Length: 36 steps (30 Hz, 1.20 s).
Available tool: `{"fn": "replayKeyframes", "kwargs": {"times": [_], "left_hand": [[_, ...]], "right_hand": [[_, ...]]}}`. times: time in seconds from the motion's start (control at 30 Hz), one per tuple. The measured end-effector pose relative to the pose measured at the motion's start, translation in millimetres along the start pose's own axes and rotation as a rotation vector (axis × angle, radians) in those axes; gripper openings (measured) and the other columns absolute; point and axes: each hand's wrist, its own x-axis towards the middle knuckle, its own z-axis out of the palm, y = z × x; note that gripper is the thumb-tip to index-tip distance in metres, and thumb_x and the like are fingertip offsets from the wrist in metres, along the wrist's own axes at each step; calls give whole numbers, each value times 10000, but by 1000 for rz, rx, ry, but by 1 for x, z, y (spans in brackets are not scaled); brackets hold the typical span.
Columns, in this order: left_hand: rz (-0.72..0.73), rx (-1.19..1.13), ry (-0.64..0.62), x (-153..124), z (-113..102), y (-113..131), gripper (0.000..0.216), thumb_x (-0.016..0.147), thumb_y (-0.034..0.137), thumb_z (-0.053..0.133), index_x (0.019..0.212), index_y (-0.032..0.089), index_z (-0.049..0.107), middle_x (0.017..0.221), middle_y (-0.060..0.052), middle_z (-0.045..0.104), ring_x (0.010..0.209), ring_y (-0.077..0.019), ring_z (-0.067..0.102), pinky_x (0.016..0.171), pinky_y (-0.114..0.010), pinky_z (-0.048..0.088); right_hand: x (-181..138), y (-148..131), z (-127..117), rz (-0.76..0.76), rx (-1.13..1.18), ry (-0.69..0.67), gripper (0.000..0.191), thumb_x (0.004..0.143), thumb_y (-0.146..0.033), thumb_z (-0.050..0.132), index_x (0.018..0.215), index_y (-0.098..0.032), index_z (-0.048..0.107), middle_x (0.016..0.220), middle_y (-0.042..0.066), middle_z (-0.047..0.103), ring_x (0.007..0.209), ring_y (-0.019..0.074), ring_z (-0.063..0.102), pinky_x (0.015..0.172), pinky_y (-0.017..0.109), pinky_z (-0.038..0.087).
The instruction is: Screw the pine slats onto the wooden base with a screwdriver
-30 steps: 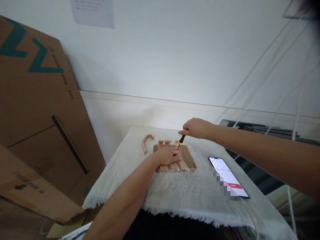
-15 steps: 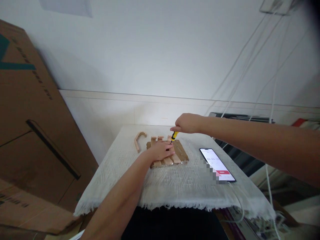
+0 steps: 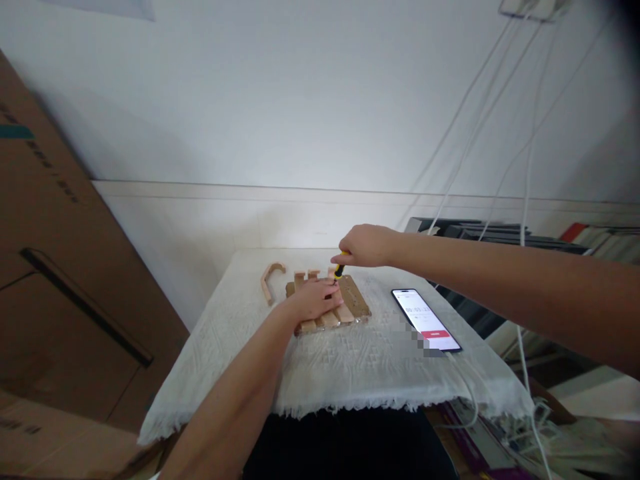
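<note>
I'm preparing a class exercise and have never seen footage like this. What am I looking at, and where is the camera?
No machine here: both arms belong to one person, whose head carries the camera, looking forward and down. The left hand lies flat on a wooden slat panel on a white cloth. The right hand grips a screwdriver with a yellow and black handle, pointing down at the panel. A curved wooden piece lies left of it, a lit phone to the right.

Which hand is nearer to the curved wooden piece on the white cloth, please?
Left. The left hand rests on the slatted wooden panel just right of the curved wooden piece; the right hand, holding a screwdriver, is farther right.
</note>
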Motion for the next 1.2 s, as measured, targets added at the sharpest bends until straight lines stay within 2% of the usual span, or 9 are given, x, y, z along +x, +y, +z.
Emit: {"fn": "replayKeyframes", "kwargs": {"times": [0.17,0.33,0.47,0.53,0.77,0.9,1.0,1.1,1.2], "left_hand": [[-5,-7,-14,0,-2,3,396,982,409,408,1215,164,612,1399,-93,550,1315,-207,482,1128,-338,328],[27,9,3,2,1,1,371,987,395,399,1189,181,625,1377,-81,572,1291,-195,507,1114,-342,345],[27,5,2,2,4,-2,362,987,394,394,1168,196,637,1324,-71,613,1247,-201,540,1091,-364,362],[32,5,4,3,5,-3,354,989,392,389,1142,205,649,1297,-60,629,1231,-197,548,1080,-357,368],[69,61,-11,4,6,-4,369,1000,365,358,1118,185,659,1298,-77,625,1224,-208,549,1082,-374,346],[62,33,-21,3,5,-4,373,1001,377,351,1146,211,652,1322,-64,614,1240,-198,537,1080,-364,344],[54,26,-20,3,5,-3,370,998,380,364,1156,205,649,1347,-67,597,1261,-201,522,1087,-357,340],[34,40,-22,4,5,-3,372,995,378,378,1180,186,638,1360,-80,586,1252,-212,534,1089,-366,347],[39,54,-27,4,6,-3,362,994,368,384,1189,188,630,1369,-81,578,1258,-213,532,1089,-372,354]], "right_hand": [[1,-7,1,-76,50,67,352,947,-369,441,1070,-182,712,938,117,737,863,232,663,671,315,394],[-3,-12,1,-184,-45,12,367,943,-294,434,1222,-158,630,1004,144,717,861,234,656,661,327,402],[-6,-21,-12,-176,-164,-85,386,923,-455,482,932,-169,740,853,137,721,821,253,652,656,347,410],[-7,-29,-17,-205,-192,-91,403,934,-433,468,884,-146,746,836,149,717,821,272,655,648,358,412],[-8,-42,-12,-200,-95,-86,266,904,-205,496,1117,-176,652,959,127,705,834,234,648,620,308,398],[-9,-39,-13,-155,-97,-92,271,861,-209,557,1106,-161,661,932,146,708,833,247,645,634,322,410],[-9,-40,-18,-118,-131,-112,244,883,-276,544,969,-139,726,851,161,710,813,266,652,637,345,423],[-7,-41,-20,-60,-153,-81,392,931,-390,468,877,-120,747,810,175,700,814,286,660,619,352,430],[-6,-40,-16,-9,-110,-63,344,926,-362,487,943,-118,729,847,177,698,819,279,659,611,338,428]]}}
